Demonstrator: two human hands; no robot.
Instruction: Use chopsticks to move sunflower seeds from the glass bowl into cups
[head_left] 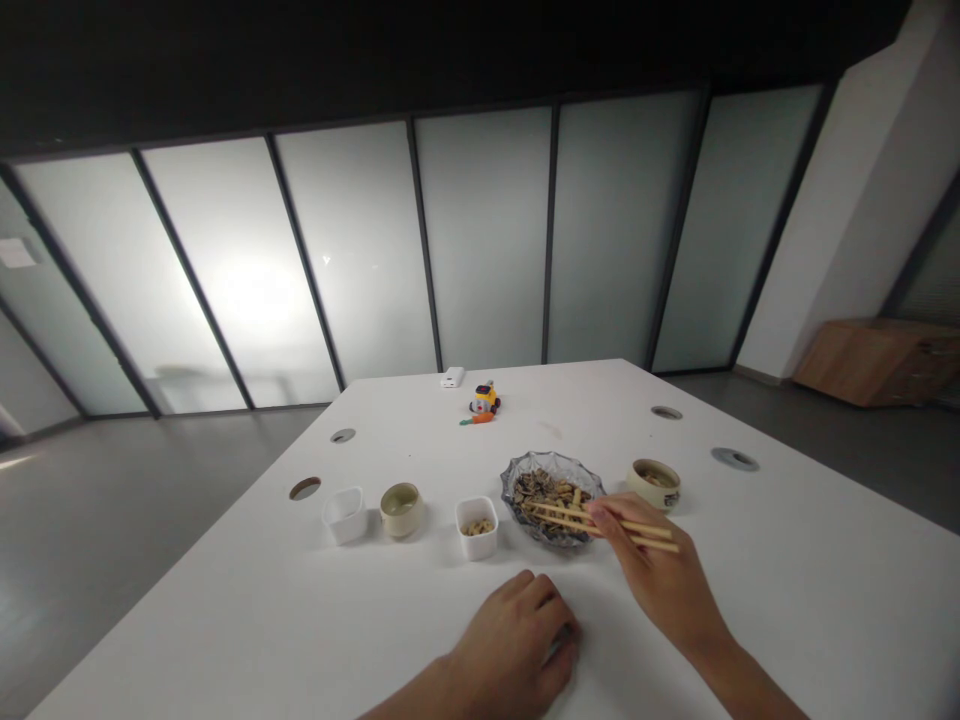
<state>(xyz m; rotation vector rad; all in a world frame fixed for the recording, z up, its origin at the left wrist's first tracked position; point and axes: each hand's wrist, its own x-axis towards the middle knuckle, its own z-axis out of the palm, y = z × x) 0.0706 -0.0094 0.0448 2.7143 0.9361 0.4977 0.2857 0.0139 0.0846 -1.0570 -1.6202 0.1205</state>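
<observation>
Left hand [517, 640] is rested curled on the worktop [787, 600]; at 1 o'clock, chopsticks [600, 522] are gripped by the right hand [660, 575] over a mixed bowl [553, 497]; few pieces are sorted into the cup [477, 527].

Single head cam, sitting above the near edge of the white table [787, 600], looking fwd and down across it toward the frosted glass wall [480, 240]; hands showing close at bottom, far table end mid-frame

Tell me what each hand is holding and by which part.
The right hand holds chopsticks by their rear ends, tips in the glass bowl. The left hand holds nothing visible.
</observation>
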